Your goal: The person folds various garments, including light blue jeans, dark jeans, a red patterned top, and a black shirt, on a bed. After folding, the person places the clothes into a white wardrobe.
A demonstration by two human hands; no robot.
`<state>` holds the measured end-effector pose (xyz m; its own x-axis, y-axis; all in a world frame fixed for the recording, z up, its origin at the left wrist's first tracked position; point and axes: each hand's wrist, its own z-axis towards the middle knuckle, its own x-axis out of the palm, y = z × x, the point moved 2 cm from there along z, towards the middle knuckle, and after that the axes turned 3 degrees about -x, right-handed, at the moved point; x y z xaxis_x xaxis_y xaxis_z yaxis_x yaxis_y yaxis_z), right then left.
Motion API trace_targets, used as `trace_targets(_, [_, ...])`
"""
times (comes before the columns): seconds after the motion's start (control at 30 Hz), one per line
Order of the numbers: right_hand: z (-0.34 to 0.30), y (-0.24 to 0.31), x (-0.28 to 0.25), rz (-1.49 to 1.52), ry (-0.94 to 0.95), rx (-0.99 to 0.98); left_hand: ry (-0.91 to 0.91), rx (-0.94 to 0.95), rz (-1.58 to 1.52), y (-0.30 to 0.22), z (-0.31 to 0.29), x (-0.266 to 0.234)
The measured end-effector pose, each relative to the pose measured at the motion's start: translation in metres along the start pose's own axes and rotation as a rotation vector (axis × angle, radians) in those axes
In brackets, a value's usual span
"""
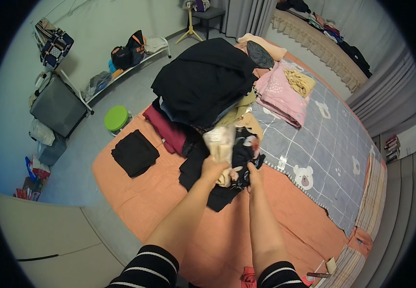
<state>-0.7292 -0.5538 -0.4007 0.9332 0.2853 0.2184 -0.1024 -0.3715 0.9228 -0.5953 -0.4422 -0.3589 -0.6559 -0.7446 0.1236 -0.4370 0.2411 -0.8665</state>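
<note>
My left hand (pixel 213 170) is closed round a cream cloth bundle (pixel 220 141), part of which looks shiny and pale. Right beside it, my right hand (pixel 255 175) grips the edge of a black printed garment (pixel 242 150) with light and reddish figures on it. Both are held over black clothing (pixel 220 198) lying on the orange bed cover (pixel 184 230). Just beyond my hands rises a tall heap of clothes, topped by a large black garment (pixel 203 79). Dark red clothing (pixel 168 129) sticks out at its left side. The undersides of what I hold are hidden.
A folded black garment (pixel 135 152) lies at the bed's left. To the right spreads a grey bear-patterned blanket (pixel 328 158) with a folded pink blanket (pixel 284 93) on it. A green-topped stool (pixel 116 118) and a low white rack (pixel 103 89) stand beyond the left edge.
</note>
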Motion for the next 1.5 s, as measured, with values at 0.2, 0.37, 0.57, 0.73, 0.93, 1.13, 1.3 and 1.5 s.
trace_targets(0.2, [-0.053,0.029,-0.050,0.219,0.018,-0.110,0.323,0.378,0.169,-0.022,-0.061,0.037])
trace_targets(0.37, [-0.174,0.107,-0.032,-0.089,0.052,-0.533,0.770,0.303,-0.356,-0.061,-0.166,0.014])
trace_targets(0.57, [-0.308,0.176,0.025,-0.471,0.379,-0.727,0.725,-0.033,-1.108,-0.090,-0.279,-0.047])
trace_targets(0.73, [-0.385,0.208,0.062,-0.744,0.613,-0.814,0.657,0.059,-0.852,-0.070,-0.369,-0.080])
trace_targets(0.93, [-0.513,0.233,0.054,-0.614,0.871,-0.950,0.530,0.228,-0.483,-0.068,-0.511,-0.129])
trace_targets(1.13, [-0.692,0.208,0.002,-0.185,1.272,-0.737,0.261,0.414,-0.098,-0.062,-0.720,-0.186])
trace_targets(1.3, [-0.834,0.215,-0.022,-0.062,1.568,-0.699,0.018,0.639,0.238,-0.081,-0.912,-0.182])
trace_targets(1.5, [-0.989,0.225,-0.032,0.253,1.875,-0.626,-0.404,0.758,0.609,-0.121,-1.119,-0.152])
